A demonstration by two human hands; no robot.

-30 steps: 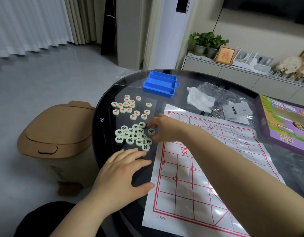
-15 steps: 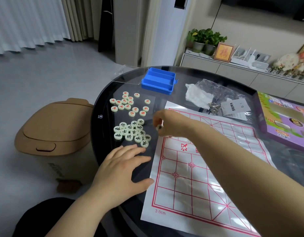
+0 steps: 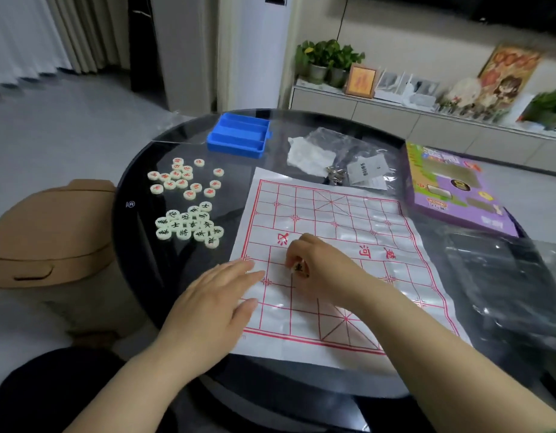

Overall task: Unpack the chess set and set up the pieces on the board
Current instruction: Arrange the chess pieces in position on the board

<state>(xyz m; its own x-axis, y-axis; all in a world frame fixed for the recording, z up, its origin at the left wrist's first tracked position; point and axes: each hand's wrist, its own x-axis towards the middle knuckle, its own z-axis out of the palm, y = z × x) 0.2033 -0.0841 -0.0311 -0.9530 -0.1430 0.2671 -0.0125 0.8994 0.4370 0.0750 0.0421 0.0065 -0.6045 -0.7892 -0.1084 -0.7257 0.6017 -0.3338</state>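
A white paper board with a red grid [image 3: 348,232] lies on the round dark glass table [image 3: 139,245]. My right hand [image 3: 320,264] pinches one black-lettered piece [image 3: 300,268] just above the board's near left part. My left hand [image 3: 214,301] lies flat, fingers straight, pressing the board's left edge. Left of the board sit two heaps of cream round pieces: black-lettered ones [image 3: 189,226] nearer me, red-lettered ones [image 3: 184,179] farther back.
A blue plastic tray [image 3: 239,135] stands at the table's far side, with crumpled clear bags and a leaflet [image 3: 342,160] to its right. A purple game box [image 3: 451,189] lies at the right, dark plastic wrap [image 3: 501,276] in front of it. A tan bin [image 3: 45,239] stands left of the table.
My right hand picked a black-lettered piece from the heap and carried it right and toward me over the board. My left hand slid right onto the board's edge.
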